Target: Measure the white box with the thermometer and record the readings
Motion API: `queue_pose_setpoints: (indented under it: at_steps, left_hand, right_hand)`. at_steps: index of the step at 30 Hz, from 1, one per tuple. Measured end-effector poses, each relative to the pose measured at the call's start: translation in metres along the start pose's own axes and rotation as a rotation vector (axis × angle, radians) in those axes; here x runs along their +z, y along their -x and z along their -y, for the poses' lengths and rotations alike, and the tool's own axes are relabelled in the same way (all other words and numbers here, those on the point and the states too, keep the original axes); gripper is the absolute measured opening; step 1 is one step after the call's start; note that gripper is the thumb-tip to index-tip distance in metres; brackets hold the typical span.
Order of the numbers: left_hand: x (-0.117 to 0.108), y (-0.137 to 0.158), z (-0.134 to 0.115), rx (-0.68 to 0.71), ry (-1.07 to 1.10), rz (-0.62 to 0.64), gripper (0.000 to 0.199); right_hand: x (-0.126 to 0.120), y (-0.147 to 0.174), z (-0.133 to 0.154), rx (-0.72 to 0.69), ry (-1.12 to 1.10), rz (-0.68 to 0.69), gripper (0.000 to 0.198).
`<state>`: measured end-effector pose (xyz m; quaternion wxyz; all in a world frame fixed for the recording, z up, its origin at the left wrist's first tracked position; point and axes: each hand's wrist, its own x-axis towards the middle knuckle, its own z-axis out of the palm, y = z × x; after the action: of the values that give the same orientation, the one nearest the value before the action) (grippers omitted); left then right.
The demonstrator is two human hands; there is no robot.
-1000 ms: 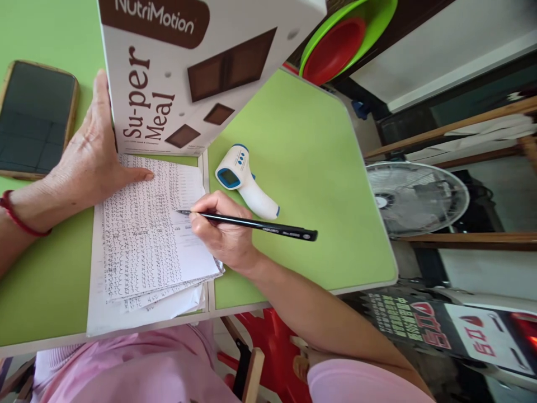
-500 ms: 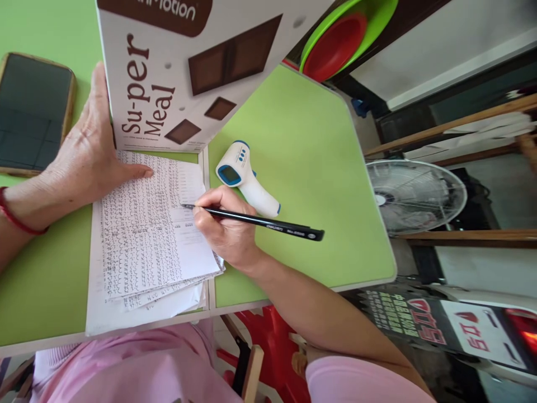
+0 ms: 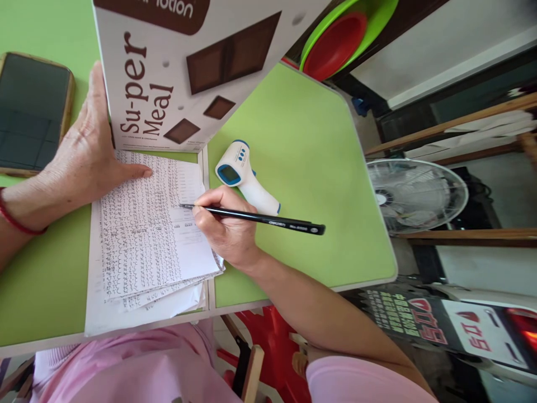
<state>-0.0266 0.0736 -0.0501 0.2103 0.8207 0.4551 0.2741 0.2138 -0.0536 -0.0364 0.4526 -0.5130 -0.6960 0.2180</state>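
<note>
My right hand (image 3: 226, 224) pinches a black pen (image 3: 268, 219), its tip at the handwritten top sheet of a stack of papers (image 3: 155, 240). Dense rows of writing cover most of that sheet, with a paler printed strip toward its right side. My left hand (image 3: 90, 148) lies spread, thumb on the paper's upper left, fingers alongside a white box (image 3: 176, 61) printed "Su-per Meal". Just beyond my right hand rests a white and blue infrared thermometer (image 3: 247, 176). The underside of my left palm is hidden.
A phone (image 3: 33, 112) lies left of my left hand on the green table (image 3: 310, 168). Green (image 3: 380, 22) and red basins (image 3: 338, 47) stand past the far edge. A fan (image 3: 419, 196), wooden bars and a red stool (image 3: 272, 347) are off the table's right and near sides.
The pen's back end has tipped slightly away from me, while its tip stays at almost the same spot on the paper. My left hand keeps its place.
</note>
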Motion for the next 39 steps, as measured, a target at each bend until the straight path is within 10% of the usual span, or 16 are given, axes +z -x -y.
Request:
queue_pose_setpoints:
  at_steps: [19,25,32,39]
  left_hand:
    - [0.002,-0.001,0.003,-0.076,0.021,0.063,0.165]
    - [0.0,0.0,-0.003,-0.028,0.059,0.0,0.152]
    - [-0.011,-0.009,-0.023,-0.014,0.263,-0.155,0.097]
    - [-0.014,-0.006,-0.03,-0.066,0.349,-0.238,0.061]
  right_hand:
    - [-0.001,-0.001,0.002,-0.051,0.022,-0.047,0.009]
    - [-0.026,-0.011,0.003,-0.287,0.323,-0.088,0.014]
    - [-0.043,-0.012,0.006,-0.403,0.702,0.197,0.022]
    - [-0.034,-0.01,0.008,-0.457,0.606,0.376,0.018]
